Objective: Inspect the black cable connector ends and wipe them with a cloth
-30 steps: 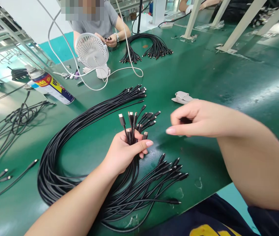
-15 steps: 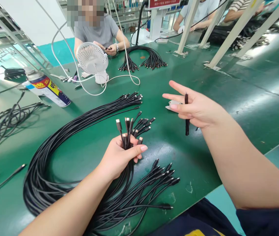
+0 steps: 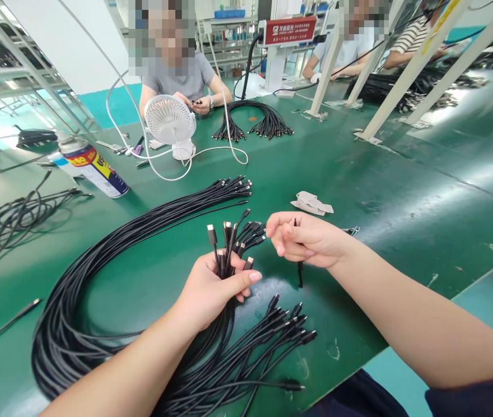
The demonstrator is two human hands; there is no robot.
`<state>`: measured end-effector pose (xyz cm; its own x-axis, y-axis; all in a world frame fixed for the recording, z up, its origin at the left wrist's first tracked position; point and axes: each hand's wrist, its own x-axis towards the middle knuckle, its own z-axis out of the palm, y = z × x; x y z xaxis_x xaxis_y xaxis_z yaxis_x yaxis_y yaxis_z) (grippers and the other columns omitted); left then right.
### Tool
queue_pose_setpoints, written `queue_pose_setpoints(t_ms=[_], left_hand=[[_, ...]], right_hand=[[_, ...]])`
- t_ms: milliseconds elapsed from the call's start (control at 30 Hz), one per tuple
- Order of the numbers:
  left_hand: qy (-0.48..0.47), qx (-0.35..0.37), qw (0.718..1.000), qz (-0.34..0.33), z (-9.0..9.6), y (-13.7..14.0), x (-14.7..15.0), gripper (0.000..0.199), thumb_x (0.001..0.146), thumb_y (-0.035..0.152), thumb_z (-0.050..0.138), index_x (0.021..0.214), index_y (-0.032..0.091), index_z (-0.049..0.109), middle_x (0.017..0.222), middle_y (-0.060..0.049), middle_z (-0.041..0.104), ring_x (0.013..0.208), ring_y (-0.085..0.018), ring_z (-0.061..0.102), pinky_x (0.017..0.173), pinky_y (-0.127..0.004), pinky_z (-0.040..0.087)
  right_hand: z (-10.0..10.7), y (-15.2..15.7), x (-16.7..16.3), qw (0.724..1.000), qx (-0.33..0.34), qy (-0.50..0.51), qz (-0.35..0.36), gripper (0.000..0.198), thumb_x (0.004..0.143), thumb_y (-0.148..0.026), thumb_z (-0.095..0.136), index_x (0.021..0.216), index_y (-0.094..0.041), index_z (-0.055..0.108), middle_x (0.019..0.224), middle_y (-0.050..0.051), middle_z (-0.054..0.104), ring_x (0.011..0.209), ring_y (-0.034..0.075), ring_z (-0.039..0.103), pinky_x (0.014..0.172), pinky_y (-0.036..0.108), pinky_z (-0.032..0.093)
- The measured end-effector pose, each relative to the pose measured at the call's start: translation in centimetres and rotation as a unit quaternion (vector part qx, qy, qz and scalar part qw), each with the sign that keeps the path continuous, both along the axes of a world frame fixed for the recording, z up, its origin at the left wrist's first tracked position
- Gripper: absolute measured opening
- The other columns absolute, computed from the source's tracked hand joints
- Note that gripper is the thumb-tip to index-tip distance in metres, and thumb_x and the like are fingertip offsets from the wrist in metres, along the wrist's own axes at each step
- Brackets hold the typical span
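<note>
Wrapped around several black USB cables, my left hand has their connector ends sticking up past the thumb and fingers. The cables belong to a long looped bundle on the green table, with more connector ends fanned out below the hand. To the right, my right hand hovers close to the connectors with curled fingers. A slim black tool hangs upright from it; its exact kind is unclear. Just beyond that hand lies a crumpled whitish scrap.
A spray can and a white fan with a looping cord stand at the far left. Tangled cables lie left. Across the table, a co-worker sits behind another cable bundle. Slanted posts rise at right.
My right hand has moved left and down toward the connectors, its extended fingers curling in, with the black tool still in it. My left hand keeps its hold on the cables. The view tilts slightly up.
</note>
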<state>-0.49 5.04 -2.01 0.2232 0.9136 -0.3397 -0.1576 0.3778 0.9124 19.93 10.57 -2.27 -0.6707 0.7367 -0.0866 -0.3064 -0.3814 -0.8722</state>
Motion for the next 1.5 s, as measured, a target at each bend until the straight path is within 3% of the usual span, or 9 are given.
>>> queue_pose_setpoints(t_ms=[133,333,500,633,867,967,1133,1300,1500], left_hand=[[0.021,0.008,1.000,0.018,0.0,0.0,0.2,0.040,0.050,0.026,0.088,0.062,0.015,0.052,0.048,0.005,0.059,0.037,-0.007,0.053,0.039,-0.018,0.045],[0.056,0.029,0.998,0.025,0.0,-0.1,0.3,0.037,0.047,0.020,0.089,0.062,0.014,0.055,0.043,0.005,0.058,0.037,-0.008,0.054,0.039,-0.016,0.045],[0.062,0.032,0.997,0.016,-0.1,-0.2,0.4,0.036,0.048,0.020,0.089,0.062,0.014,0.057,0.044,0.004,0.061,0.039,-0.008,0.056,0.042,-0.016,0.047],[0.014,0.038,0.999,0.004,-0.6,-0.2,0.2,0.029,0.060,0.027,0.085,0.071,0.014,0.062,0.051,0.002,0.065,0.046,-0.010,0.062,0.050,-0.020,0.053],[-0.045,-0.011,0.999,0.011,-0.5,-0.1,0.0,0.030,0.064,0.033,0.083,0.080,0.013,0.068,0.075,-0.003,0.072,0.066,-0.013,0.069,0.060,-0.022,0.056],[-0.050,-0.007,0.998,-0.036,-0.4,-0.1,0.0,0.031,0.066,0.037,0.082,0.080,0.013,0.069,0.082,-0.005,0.073,0.064,-0.013,0.068,0.060,-0.025,0.056],[-0.031,0.015,0.995,-0.095,-0.5,-0.1,-0.1,0.036,0.072,0.044,0.076,0.085,0.011,0.071,0.069,-0.003,0.067,0.049,-0.008,0.054,0.051,-0.023,0.045],[-0.025,0.026,0.992,-0.120,-0.7,-0.1,0.0,0.037,0.077,0.046,0.070,0.091,0.012,0.072,0.071,-0.001,0.062,0.048,-0.006,0.048,0.050,-0.024,0.041],[-0.041,0.030,0.985,-0.164,-0.9,-0.2,-0.1,0.046,0.077,0.054,0.067,0.092,0.011,0.073,0.073,-0.003,0.061,0.052,-0.007,0.049,0.052,-0.025,0.041]], right_hand=[[0.1,-0.8,-0.9,0.994,0.035,-0.099,-0.004,0.033,0.073,-0.039,0.077,0.087,-0.014,0.060,0.059,-0.005,0.062,0.034,0.000,0.025,0.034,0.017,0.014],[0.8,-2.5,-2.6,0.951,0.181,-0.245,-0.051,0.022,0.070,-0.029,0.076,0.083,-0.015,0.065,0.061,-0.005,0.055,0.057,0.008,0.047,0.054,0.022,0.037],[1.2,-3.1,-3.0,0.948,0.191,-0.242,-0.072,0.010,0.075,-0.025,0.069,0.077,-0.016,0.064,0.068,-0.002,0.061,0.064,0.011,0.054,0.063,0.025,0.043],[1.3,-2.6,-2.8,0.949,0.200,-0.227,-0.083,0.010,0.076,-0.023,0.067,0.071,-0.016,0.062,0.070,-0.001,0.063,0.067,0.011,0.055,0.063,0.025,0.043],[1.1,-1.7,-2.2,0.953,0.148,-0.243,-0.108,0.017,0.077,-0.027,0.067,0.069,-0.016,0.056,0.057,-0.007,0.052,0.043,0.003,0.030,0.045,0.021,0.025],[1.1,-1.8,-2.3,0.955,0.133,-0.244,-0.101,0.021,0.079,-0.032,0.066,0.071,-0.016,0.055,0.057,-0.006,0.053,0.041,0.002,0.027,0.043,0.022,0.021],[1.4,-2.0,-2.5,0.942,0.156,-0.264,-0.134,0.026,0.079,-0.040,0.064,0.070,-0.017,0.055,0.054,-0.007,0.048,0.044,0.004,0.031,0.045,0.023,0.024],[1.5,-2.2,-2.0,0.919,0.240,-0.255,-0.180,0.023,0.079,-0.036,0.066,0.091,-0.016,0.065,0.061,-0.005,0.046,0.056,0.009,0.041,0.054,0.025,0.034],[1.4,-2.6,-1.9,0.919,0.287,-0.245,-0.116,0.033,0.083,-0.030,0.063,0.113,-0.016,0.062,0.068,-0.004,0.052,0.062,0.010,0.048,0.061,0.026,0.039]])
